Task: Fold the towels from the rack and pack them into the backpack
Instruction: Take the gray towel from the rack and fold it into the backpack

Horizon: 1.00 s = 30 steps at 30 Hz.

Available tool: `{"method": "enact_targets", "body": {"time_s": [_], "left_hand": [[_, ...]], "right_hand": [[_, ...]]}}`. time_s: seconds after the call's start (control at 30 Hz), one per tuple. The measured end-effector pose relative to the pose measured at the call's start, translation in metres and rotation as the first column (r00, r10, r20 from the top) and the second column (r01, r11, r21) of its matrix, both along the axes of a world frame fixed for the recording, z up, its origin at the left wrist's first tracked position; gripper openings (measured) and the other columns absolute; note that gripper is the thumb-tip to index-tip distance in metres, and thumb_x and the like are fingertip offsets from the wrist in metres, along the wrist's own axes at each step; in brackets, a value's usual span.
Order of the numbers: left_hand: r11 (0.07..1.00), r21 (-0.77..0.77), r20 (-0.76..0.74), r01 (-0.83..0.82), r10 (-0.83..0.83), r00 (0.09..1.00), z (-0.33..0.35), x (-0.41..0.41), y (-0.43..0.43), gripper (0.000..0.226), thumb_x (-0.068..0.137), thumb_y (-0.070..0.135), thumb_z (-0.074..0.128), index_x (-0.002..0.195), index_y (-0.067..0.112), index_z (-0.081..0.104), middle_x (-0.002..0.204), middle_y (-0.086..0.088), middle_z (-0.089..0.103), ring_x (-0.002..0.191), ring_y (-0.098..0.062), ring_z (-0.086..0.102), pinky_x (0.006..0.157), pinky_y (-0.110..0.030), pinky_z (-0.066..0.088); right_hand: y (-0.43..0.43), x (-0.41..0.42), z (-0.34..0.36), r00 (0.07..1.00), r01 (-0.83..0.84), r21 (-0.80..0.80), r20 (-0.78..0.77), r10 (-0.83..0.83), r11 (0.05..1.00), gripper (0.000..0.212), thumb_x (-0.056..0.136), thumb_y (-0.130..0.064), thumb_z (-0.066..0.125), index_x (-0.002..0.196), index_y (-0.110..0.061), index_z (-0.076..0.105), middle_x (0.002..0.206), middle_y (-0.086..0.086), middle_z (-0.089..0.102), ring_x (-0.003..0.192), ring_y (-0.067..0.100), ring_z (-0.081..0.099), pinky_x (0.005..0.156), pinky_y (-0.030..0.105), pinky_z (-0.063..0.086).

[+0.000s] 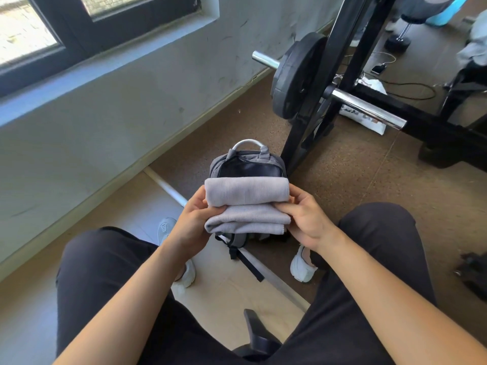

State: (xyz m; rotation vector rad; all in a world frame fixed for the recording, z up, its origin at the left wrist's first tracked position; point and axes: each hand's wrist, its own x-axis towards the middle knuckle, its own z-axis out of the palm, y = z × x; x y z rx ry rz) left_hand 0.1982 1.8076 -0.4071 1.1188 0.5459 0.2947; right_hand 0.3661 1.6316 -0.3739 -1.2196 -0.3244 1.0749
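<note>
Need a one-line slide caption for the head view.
Both hands, left hand and right hand, hold folded grey towels above the open backpack.

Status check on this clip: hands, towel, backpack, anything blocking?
Left hand and right hand both gripping folded grey towel. Towel held just above open backpack, not yet in. Opening unobstructed.

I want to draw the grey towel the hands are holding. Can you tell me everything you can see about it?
The towel is pale grey, soft-looking cloth with a fine ribbed weave. It is folded into a thick bundle of several layers, the top fold rounded like a roll. It lies level, held in the air between the left hand and the right hand, whose fingers pinch its two ends. It hangs just in front of the open grey backpack, not yet inside.
</note>
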Motion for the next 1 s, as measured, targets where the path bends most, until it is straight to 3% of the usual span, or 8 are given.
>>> {"method": "enact_targets", "body": {"time_s": [0.13,0.3,0.43,0.63,0.73,0.8,0.93,1.0], "left_hand": [[0.996,-0.076,0.033,0.036,-0.033,0.999,0.011,-0.002,-0.004,0.043,0.093,-0.019,0.041,0.095,0.011,0.071,0.085,-0.009,0.074,0.068,-0.018,0.071,0.055,-0.024,0.054],[0.974,-0.161,0.076,0.158,-0.147,0.986,0.010,0.000,0.004,0.037,0.083,-0.004,0.045,0.116,-0.013,0.060,0.129,-0.033,0.055,0.114,-0.050,0.056,0.096,-0.051,0.050],[0.960,-0.267,0.012,0.083,-0.083,0.997,0.020,0.000,-0.002,0.034,0.076,0.017,0.035,0.066,0.008,0.066,0.115,-0.022,0.065,0.107,-0.041,0.055,0.097,-0.051,0.041],[0.988,0.043,-0.220,0.146,-0.133,0.966,0.007,0.000,-0.002,0.034,0.064,0.031,0.084,0.078,0.018,0.056,0.090,-0.014,0.059,0.074,-0.018,0.055,0.061,-0.027,0.044],[0.959,0.040,-0.280,0.281,-0.259,0.924,0.005,-0.005,0.002,0.065,0.058,0.030,0.089,0.119,0.019,0.067,0.102,-0.005,0.075,0.091,-0.019,0.072,0.075,-0.028,0.057],[0.914,0.152,-0.333,0.375,-0.310,0.890,0.006,-0.007,0.001,0.068,0.060,0.029,0.090,0.125,0.023,0.069,0.114,-0.004,0.076,0.103,-0.015,0.072,0.084,-0.025,0.056],[0.847,0.389,-0.331,0.363,-0.240,0.913,0.004,-0.006,-0.002,0.050,0.059,0.026,0.089,0.107,0.024,0.076,0.102,-0.004,0.077,0.091,-0.009,0.070,0.082,-0.026,0.057],[0.813,0.471,-0.318,0.342,-0.205,0.926,0.003,-0.005,-0.004,0.047,0.062,0.017,0.088,0.105,0.024,0.073,0.099,-0.004,0.075,0.086,-0.010,0.069,0.079,-0.034,0.059]], "right_hand": [[-0.002,0.001,0.005,0.998,-0.032,0.043,-0.055,0.034,0.999,0.028,0.096,0.007,0.046,0.108,-0.005,0.069,0.106,0.004,0.073,0.100,0.019,0.070,0.084,0.034,0.060],[-0.004,0.005,0.006,0.995,-0.101,0.050,0.023,0.100,0.994,0.054,0.095,0.014,0.042,0.066,-0.015,0.076,0.115,0.003,0.072,0.104,0.018,0.070,0.087,0.041,0.059],[-0.005,0.006,-0.003,0.964,-0.122,-0.009,0.238,0.120,0.993,0.054,0.089,0.023,0.041,0.060,-0.011,0.070,0.111,-0.001,0.071,0.108,0.012,0.068,0.087,0.033,0.058],[-0.007,0.005,-0.012,0.713,-0.118,-0.209,0.663,0.229,0.971,0.050,0.078,0.028,0.043,0.058,-0.012,0.065,0.113,-0.007,0.064,0.112,-0.006,0.056,0.090,0.008,0.046],[-0.009,0.008,-0.016,0.636,-0.125,-0.242,0.725,0.265,0.962,0.048,0.077,0.026,0.047,0.058,-0.013,0.067,0.111,-0.012,0.063,0.112,-0.006,0.055,0.090,0.009,0.047],[-0.011,0.009,-0.017,0.653,-0.171,-0.254,0.695,0.302,0.952,0.046,0.078,0.023,0.046,0.060,-0.012,0.070,0.113,-0.007,0.065,0.112,-0.001,0.057,0.095,0.018,0.049],[-0.015,0.013,-0.010,0.835,-0.304,-0.231,0.402,0.375,0.924,0.019,0.074,-0.005,0.045,0.069,0.000,0.062,0.116,0.001,0.071,0.115,0.012,0.063,0.097,0.027,0.051],[-0.014,0.015,-0.011,0.835,-0.299,-0.286,0.383,0.395,0.910,0.014,0.080,-0.018,0.054,0.083,-0.005,0.053,0.121,-0.004,0.069,0.120,0.010,0.060,0.099,0.032,0.048]]}}
